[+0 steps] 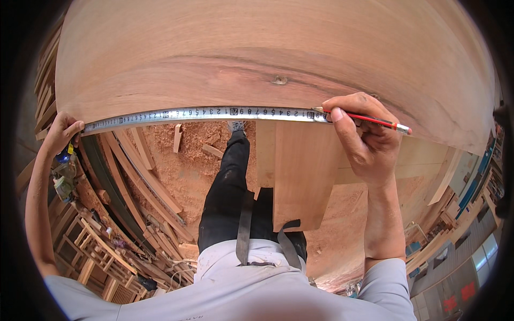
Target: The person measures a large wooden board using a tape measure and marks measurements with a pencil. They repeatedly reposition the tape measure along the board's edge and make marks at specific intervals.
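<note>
A silver tape measure (214,113) lies stretched along the near edge of a large wooden panel (187,48). At the panel's left corner my left hand (63,132) is closed on the tape's left end, and a blue and yellow piece, perhaps its case, shows beneath the fingers. My right hand (369,136) pinches a red pencil (375,119) with a white and pink end. The pencil's tip meets the panel right beside the tape's upper edge, right of the middle. The tape's right end is hidden under my right hand.
A lighter board (302,171) juts toward me below the panel. Long timber strips (142,171) and wooden frames (104,249) lie at the left. Sawdust and offcuts (212,150) cover the floor around my leg. More timber stands at the right.
</note>
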Motion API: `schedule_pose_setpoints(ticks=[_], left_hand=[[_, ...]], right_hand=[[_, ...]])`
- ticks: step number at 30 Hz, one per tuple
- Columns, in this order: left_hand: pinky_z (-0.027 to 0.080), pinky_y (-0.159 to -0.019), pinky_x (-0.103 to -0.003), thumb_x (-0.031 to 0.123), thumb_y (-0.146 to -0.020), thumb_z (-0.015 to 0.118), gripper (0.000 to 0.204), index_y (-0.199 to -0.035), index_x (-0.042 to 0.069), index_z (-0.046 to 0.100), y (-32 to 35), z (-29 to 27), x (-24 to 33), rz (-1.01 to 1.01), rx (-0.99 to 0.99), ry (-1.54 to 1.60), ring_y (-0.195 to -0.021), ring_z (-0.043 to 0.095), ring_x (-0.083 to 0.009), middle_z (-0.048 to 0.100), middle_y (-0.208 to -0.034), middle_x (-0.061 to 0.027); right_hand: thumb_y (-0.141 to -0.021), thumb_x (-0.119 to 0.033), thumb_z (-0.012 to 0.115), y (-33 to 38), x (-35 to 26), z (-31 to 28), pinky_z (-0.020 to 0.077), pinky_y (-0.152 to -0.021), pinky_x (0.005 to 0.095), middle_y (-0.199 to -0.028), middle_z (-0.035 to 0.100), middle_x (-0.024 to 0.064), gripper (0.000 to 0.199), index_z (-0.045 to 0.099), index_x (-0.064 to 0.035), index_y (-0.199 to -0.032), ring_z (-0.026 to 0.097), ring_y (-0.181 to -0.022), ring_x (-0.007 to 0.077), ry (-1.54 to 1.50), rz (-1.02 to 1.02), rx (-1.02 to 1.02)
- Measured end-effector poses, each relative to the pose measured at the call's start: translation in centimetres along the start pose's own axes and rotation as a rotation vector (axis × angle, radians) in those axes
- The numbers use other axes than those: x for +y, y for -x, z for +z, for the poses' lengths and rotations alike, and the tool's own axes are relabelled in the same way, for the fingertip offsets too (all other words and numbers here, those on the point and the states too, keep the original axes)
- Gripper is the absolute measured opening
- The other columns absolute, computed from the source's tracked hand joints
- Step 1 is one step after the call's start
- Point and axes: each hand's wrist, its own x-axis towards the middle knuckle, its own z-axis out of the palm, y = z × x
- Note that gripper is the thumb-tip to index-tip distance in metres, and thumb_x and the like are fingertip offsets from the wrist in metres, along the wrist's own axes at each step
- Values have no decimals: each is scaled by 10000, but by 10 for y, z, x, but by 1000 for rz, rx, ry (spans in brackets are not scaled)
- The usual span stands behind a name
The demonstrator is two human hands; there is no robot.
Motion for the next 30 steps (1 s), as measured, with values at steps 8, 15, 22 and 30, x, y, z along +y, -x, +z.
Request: schedule_pose_setpoints(ticks=[8, 15, 22, 30], left_hand=[[422, -384, -249, 376, -954, 692, 530, -612, 0, 541, 0, 0, -1, 0, 0, -3, -419, 528, -83, 487, -500, 12], [421, -387, -246, 357, -958, 690, 513, -616, -5, 564, 0, 0, 1, -7, 0, -15, -420, 523, -78, 499, -504, 11], [420, -391, -242, 368, -958, 687, 518, -620, -11, 582, 0, 0, 1, -21, 0, -3, -423, 525, -74, 508, -506, 8], [443, -395, -249, 301, -971, 679, 500, -584, 6, 566, -2, -2, -10, -31, 0, 4, -421, 567, -102, 535, -487, -18]], right_hand=[[-870, 47, 677, 0, 1, 1, 406, -551, 203, -762, 660, 37, 83, 734, 11, -919, 544, -633, 54, -8, 8, 7], [-868, 42, 683, 0, 1, -1, 418, -550, 205, -761, 674, 46, 71, 735, 15, -909, 561, -640, 62, 1, -12, 2], [-863, 45, 684, -1, 1, 0, 421, -546, 206, -760, 679, 51, 73, 736, 15, -904, 563, -630, 69, 16, -29, -8], [-861, 60, 680, -1, 2, 0, 444, -585, 224, -769, 686, 62, 81, 732, 21, -909, 585, -674, 94, 17, -13, 12]])
